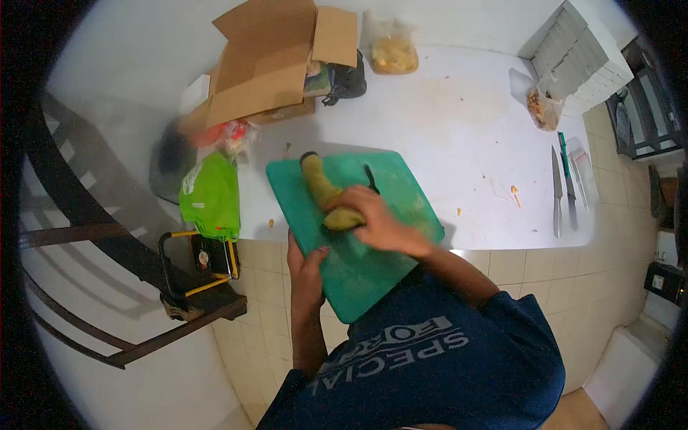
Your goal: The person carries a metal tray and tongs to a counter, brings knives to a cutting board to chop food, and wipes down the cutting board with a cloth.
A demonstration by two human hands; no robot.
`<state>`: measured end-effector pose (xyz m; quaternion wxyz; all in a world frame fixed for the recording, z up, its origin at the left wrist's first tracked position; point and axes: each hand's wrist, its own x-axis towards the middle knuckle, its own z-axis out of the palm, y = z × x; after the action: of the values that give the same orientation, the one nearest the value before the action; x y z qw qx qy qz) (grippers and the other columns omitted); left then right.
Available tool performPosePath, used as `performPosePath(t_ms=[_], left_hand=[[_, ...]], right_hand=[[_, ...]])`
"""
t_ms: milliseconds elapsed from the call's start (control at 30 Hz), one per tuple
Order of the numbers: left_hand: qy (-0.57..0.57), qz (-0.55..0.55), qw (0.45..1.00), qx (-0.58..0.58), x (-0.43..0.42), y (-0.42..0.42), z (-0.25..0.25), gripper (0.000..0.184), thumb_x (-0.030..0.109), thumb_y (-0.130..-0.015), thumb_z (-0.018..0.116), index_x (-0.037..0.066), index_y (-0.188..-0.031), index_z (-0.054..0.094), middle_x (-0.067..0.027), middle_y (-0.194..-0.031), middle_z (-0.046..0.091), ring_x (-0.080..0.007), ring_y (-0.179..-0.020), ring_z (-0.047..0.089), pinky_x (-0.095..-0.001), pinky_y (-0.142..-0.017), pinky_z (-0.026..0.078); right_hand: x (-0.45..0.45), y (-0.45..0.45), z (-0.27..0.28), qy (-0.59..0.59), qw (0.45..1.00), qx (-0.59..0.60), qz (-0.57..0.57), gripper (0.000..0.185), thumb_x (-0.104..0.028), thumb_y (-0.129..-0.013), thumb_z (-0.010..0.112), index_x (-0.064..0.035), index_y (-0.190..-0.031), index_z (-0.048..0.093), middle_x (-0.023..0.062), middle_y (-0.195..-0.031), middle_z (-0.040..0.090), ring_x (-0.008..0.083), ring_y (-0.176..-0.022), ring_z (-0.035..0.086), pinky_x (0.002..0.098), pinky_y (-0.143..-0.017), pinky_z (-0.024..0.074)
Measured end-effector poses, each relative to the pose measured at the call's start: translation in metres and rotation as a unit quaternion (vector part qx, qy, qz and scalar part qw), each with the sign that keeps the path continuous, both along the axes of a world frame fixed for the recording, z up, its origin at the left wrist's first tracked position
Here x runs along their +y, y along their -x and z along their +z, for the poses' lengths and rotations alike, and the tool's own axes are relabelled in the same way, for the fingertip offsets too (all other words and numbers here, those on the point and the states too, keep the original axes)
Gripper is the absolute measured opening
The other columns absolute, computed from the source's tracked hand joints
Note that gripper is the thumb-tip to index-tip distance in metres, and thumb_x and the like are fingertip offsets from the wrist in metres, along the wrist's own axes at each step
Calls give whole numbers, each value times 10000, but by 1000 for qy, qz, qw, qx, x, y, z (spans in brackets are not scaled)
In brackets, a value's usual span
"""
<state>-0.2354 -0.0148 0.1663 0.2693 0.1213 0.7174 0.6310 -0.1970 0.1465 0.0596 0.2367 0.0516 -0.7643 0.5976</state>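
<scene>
A green cutting board lies tilted over the table's front edge. My left hand grips its left edge, with the thumb on top. On the board lies a long, curved yellow-green piece with a dark end, and a second, shorter yellow-green piece beside it. My right hand, blurred, is closed on the shorter piece. A small dark strip lies near the board's top.
An open cardboard box, a green bag and a bag of yellow pieces stand on the table's left and back. Knives lie at the right, below a bag of brown bits and white boxes.
</scene>
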Motion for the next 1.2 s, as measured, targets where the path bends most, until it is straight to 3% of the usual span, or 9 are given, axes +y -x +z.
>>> performPosePath(t_ms=[100, 333, 433, 600, 667, 967, 1033, 1100, 1200], left_hand=[[24, 6, 1000, -16, -6, -2, -5, 653, 7, -788, 475, -1, -1418, 304, -168, -1296, 478, -267, -1165, 498, -372, -989, 412], [42, 15, 999, -5, 5, -10, -7, 648, 18, -787, 485, -5, -1412, 316, -165, -1278, 494, -266, -1154, 502, -376, -989, 406], [59, -5, 998, 10, 4, -10, -15, 639, 30, -803, 510, 2, -1413, 324, -163, -1286, 496, -269, -1161, 501, -372, -980, 412], [52, -12, 998, 45, 12, -6, -16, 610, 70, -827, 508, 11, -1409, 333, -158, -1288, 492, -274, -1165, 503, -375, -997, 413], [64, -6, 989, 136, 15, -11, -19, 621, 81, -807, 483, 11, -1406, 335, -156, -1277, 491, -278, -1155, 507, -380, -1010, 414], [19, 65, 997, 39, 4, -1, -21, 666, 50, -730, 512, -16, -1379, 376, -156, -1238, 526, -285, -1084, 548, -376, -958, 434], [29, 76, 994, 66, 5, 2, -25, 675, 65, -703, 550, -12, -1358, 408, -147, -1205, 556, -284, -1045, 577, -375, -934, 456], [67, 73, 988, 118, 2, 8, -28, 652, 70, -711, 546, -17, -1347, 431, -152, -1220, 550, -274, -1069, 561, -367, -941, 440], [62, 79, 988, 121, 5, 20, -31, 656, 80, -726, 545, -20, -1364, 427, -164, -1264, 533, -276, -1110, 538, -374, -963, 423]], right_hand=[[16, 6, -90, 8, 985, -14, -170, 467, -49, -700, 673, -105, -1155, 580, 156, -1161, 594, 362, -1151, 520, 454, -1016, 403], [83, 9, -195, 101, 929, -299, -194, 310, -187, -861, 629, -69, -1142, 570, 161, -1078, 630, 345, -1026, 600, 417, -891, 478], [64, -2, -107, 286, 931, -172, -146, 263, -200, -902, 592, -40, -1110, 579, 187, -1059, 617, 375, -970, 599, 425, -866, 484], [17, -22, 40, 47, 991, 125, -15, 311, -42, -742, 594, -28, -1053, 596, 140, -1039, 600, 325, -999, 581, 406, -893, 451], [-2, -7, 5, 22, 996, 85, -28, 468, -22, -620, 624, -38, -1087, 594, 152, -1094, 602, 349, -1049, 571, 427, -943, 434], [125, 0, -194, -55, 890, -385, -239, 400, -242, -858, 653, -94, -1208, 526, 161, -1039, 664, 346, -948, 649, 432, -799, 519], [126, -7, -210, 168, 911, -256, -274, 368, -267, -887, 640, -76, -1185, 540, 152, -1091, 664, 321, -935, 664, 387, -791, 524], [103, -22, -117, 301, 921, -120, -215, 361, -259, -902, 638, -70, -1197, 550, 136, -1087, 667, 303, -908, 666, 362, -809, 521], [50, -48, -18, 217, 970, -65, -85, 406, -184, -836, 686, -93, -1214, 571, 107, -1045, 649, 299, -961, 621, 378, -859, 496]])
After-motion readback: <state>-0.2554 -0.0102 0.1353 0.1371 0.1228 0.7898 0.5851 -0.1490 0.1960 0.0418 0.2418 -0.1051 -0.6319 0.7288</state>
